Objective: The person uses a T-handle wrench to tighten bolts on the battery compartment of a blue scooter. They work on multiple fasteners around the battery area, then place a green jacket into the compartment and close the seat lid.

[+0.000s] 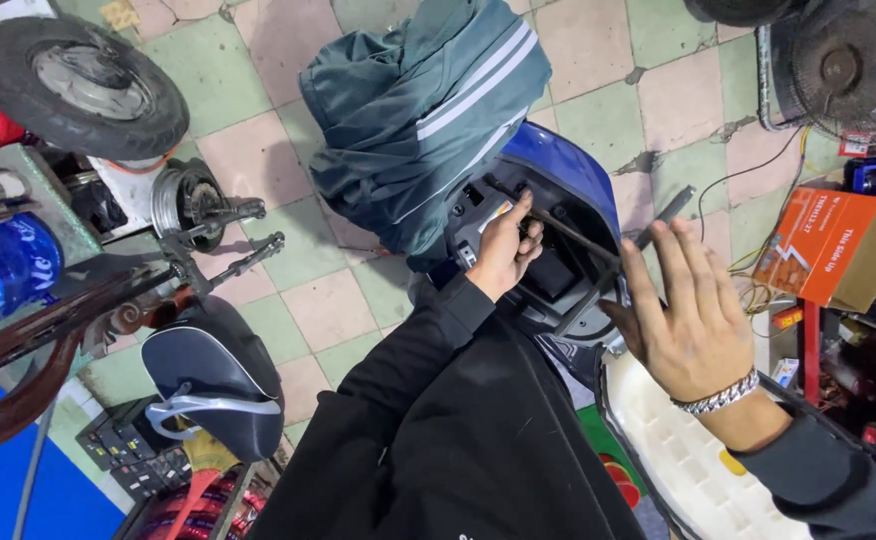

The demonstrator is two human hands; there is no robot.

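A blue scooter stands below me with its body open and black inner parts showing. My left hand, in a black sleeve, reaches into the opening, its fingers curled around the end of a thin dark rod. My right hand, with a silver bracelet at the wrist, is held flat with its fingers spread, back toward me. It hovers in front of a dark metal bar that slants down into the scooter. I cannot tell whether the palm touches the bar.
A teal cover with grey stripes is draped over the scooter's front. A white ribbed plastic panel lies at the bottom right. An orange cardboard box and a fan are at the right. A loose wheel and a black seat are at the left.
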